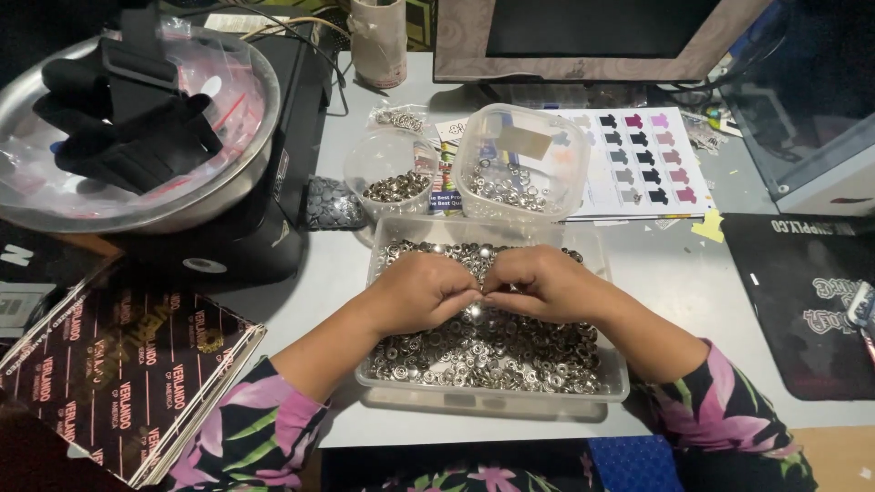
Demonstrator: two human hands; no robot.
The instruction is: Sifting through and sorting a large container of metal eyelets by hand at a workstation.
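I see left hand [421, 293] and right hand [544, 284] | fingertips pinched together, grasp unclear | over clear tray [497, 401] of metal snaps [492, 351]

Bright overhead light on desk [693, 273] centre; corners dim, esp. upper left and lower left. Glare on snaps [492, 351] and steel bowl [246, 173]. Soft shadows under hands. Slight wide-angle bend at edges; focus sharp.

hands: 2 | clear tubs [492, 396]: 3 | steel bowl [246, 173]: 1 | metal snaps [510, 351]: probably hundreds
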